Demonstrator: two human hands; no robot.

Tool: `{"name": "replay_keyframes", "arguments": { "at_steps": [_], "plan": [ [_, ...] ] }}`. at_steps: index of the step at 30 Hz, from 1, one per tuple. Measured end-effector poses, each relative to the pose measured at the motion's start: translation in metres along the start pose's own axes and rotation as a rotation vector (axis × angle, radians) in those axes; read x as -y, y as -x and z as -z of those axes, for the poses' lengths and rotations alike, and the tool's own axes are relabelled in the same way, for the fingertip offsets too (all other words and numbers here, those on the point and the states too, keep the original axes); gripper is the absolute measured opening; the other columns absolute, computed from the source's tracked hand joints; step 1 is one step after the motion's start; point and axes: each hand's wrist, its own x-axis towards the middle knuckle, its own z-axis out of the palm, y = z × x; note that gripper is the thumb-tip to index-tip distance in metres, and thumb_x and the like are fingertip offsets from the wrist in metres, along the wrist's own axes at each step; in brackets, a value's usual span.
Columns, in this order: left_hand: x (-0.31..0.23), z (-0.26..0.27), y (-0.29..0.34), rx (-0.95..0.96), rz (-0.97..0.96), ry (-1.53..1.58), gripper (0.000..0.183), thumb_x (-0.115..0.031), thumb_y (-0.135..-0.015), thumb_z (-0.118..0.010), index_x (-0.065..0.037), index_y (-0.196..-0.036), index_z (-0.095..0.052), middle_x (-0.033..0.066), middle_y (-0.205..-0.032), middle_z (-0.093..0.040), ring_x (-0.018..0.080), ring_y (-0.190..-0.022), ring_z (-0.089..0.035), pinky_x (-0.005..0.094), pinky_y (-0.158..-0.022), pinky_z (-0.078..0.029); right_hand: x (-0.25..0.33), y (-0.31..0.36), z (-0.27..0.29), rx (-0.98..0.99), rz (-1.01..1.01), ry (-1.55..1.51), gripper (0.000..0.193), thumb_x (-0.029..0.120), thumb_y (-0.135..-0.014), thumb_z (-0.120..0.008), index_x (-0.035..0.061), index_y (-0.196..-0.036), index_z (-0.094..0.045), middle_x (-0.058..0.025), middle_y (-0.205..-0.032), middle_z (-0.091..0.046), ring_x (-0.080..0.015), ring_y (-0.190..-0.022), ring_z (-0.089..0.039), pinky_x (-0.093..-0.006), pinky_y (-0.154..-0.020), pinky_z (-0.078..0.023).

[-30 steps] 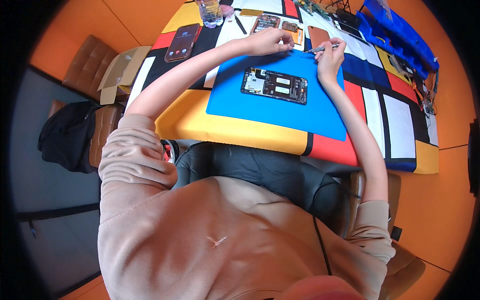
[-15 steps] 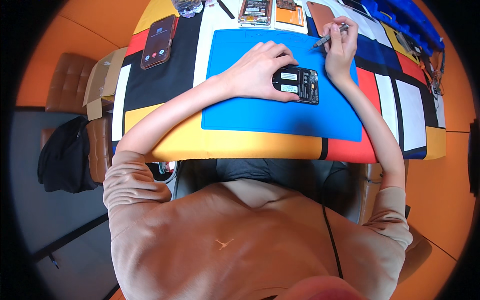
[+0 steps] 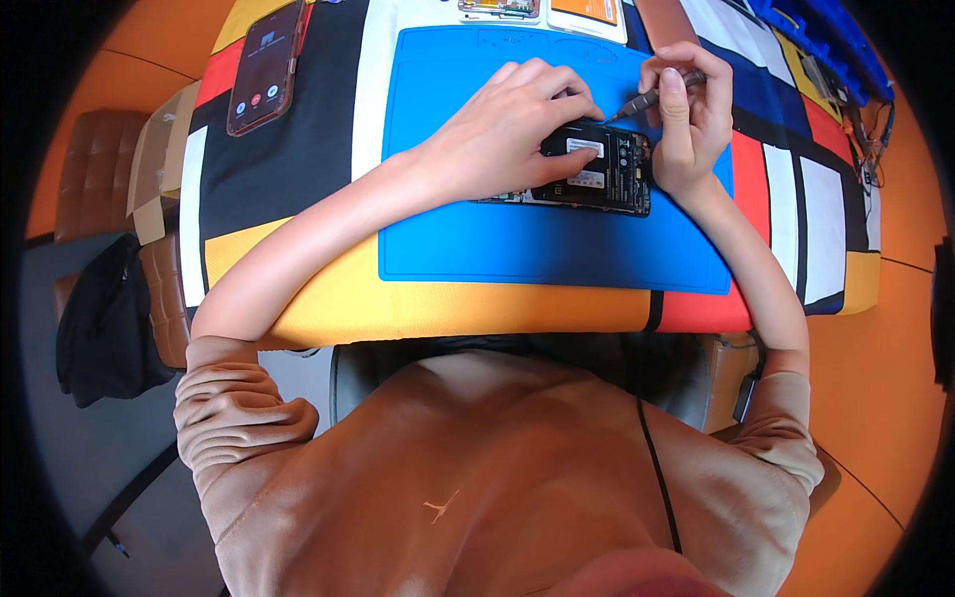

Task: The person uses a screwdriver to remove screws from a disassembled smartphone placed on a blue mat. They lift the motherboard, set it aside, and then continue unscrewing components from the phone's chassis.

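Observation:
An opened smartphone (image 3: 625, 171), its black inside with two white labels facing up, lies on a blue work mat (image 3: 448, 249). My left hand (image 3: 522, 124) reaches over it from the left and covers its left part. The thumb presses on the phone near a label, and the fingers bend over its far edge. My right hand (image 3: 693, 124) is closed round a slim dark precision screwdriver (image 3: 642, 102), held like a pen. Its thin tip points left and down, close to the phone's far edge by my left fingertips. Whether the tip touches the phone I cannot tell.
Another phone (image 3: 267, 70) with its screen lit lies at the far left on the patterned tablecloth (image 3: 318, 169). At the far edge are opened device parts (image 3: 499, 8) and an orange-and-white piece (image 3: 587, 15). Blue bins (image 3: 831, 45) and cables (image 3: 867, 149) are at the far right.
The screwdriver tip has come down toward the phone's far edge. My left thumb has shifted from the phone's near edge onto its back. The whole view has tilted slightly, so the far table shows less.

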Motion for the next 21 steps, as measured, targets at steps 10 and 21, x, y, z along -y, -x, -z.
{"name": "replay_keyframes", "arguments": {
  "at_steps": [10,21],
  "plan": [
    [0.002,-0.002,0.002,-0.029,-0.030,-0.010,0.032,-0.023,-0.092,-0.076,-0.011,-0.121,-0.070,0.0058,-0.121,-0.062,0.0261,-0.113,-0.056,0.0379,-0.100,-0.044,0.004,0.000,0.003,0.023,-0.010,0.047,0.024,0.004,-0.107,-0.047,-0.0012,-0.130,-0.048,-0.0084,-0.092,-0.063,-0.0040,-0.067,-0.049,-0.0176,-0.059,-0.039],
    [0.010,-0.005,0.000,-0.075,-0.073,0.015,0.018,-0.012,-0.099,-0.063,-0.011,-0.114,-0.072,0.0063,-0.114,-0.063,0.0254,-0.107,-0.057,0.0384,-0.097,-0.044,0.033,-0.024,0.013,0.302,0.055,0.198,0.020,-0.010,-0.095,-0.057,0.0023,-0.101,-0.043,-0.0186,-0.121,-0.064,-0.0135,-0.093,-0.064,-0.0241,-0.071,-0.057]
  ]
}}
